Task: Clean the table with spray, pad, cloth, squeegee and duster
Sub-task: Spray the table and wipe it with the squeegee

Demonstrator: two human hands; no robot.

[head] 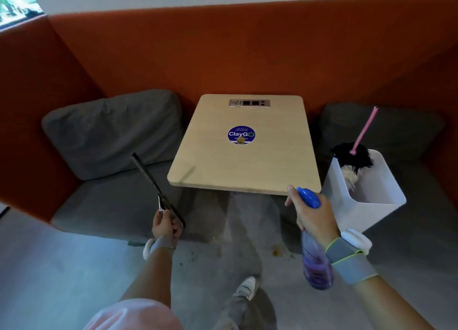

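The right hand (312, 217) is clenched round the neck of the spray bottle (316, 264), forefinger stretched forward beside the blue nozzle head. The clear bottle with its purple liquid hangs below the wrist. The hand sits just off the table's (247, 167) near edge, close to the near right corner, with the nozzle aimed toward the tabletop. The forearm comes in from the lower right and wears a grey wrist strap (347, 257).

The left hand (165, 225) grips the handle of the squeegee (154, 187). Its dark blade slants up and away to the left, off the table's near left corner and above the grey seat (104, 205); it does not touch the table.

At the table's centre lies a round blue sticker (241, 134) that reads "ClayGo"; its smaller print is too fine to read. A metal socket panel (249, 103) is set along the far edge.

Beside the table's right edge stands a white bin (366, 207) holding the duster (354, 157), pink handle tilted up and out. An orange booth back (223, 52) encloses everything.
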